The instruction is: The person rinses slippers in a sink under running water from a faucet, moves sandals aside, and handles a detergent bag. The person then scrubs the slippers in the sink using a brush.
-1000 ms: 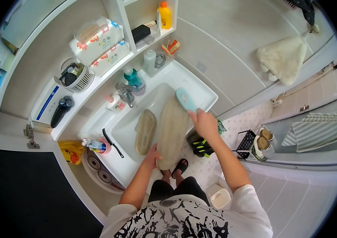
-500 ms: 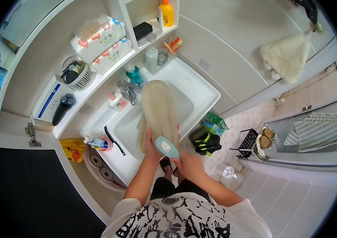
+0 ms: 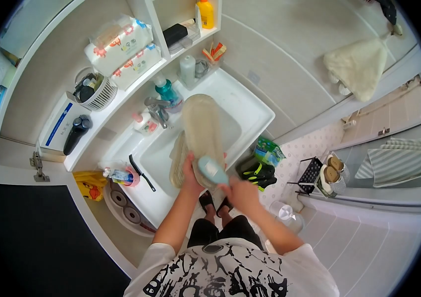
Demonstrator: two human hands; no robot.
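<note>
My left hand is wrapped around the near end of a long beige insole, with fingertips showing at its right edge. The insole slants over the sink, its far end toward the faucet. In my right hand, slightly blurred, is a pale blue scrub brush with a whitish label on its back. The brush lies against the near part of the insole; its bristles are hidden. A second beige insole shows partly beneath the first, on its left, in the white sink.
Around the faucet stand a teal bottle and a pump bottle. A black-handled tool and a pink cup are at the sink's left. Black-and-green shoes sit on the floor to the right.
The brush has shifted slightly up and right along the insole with my right hand. The insole's far end has moved a little up and right in view.
</note>
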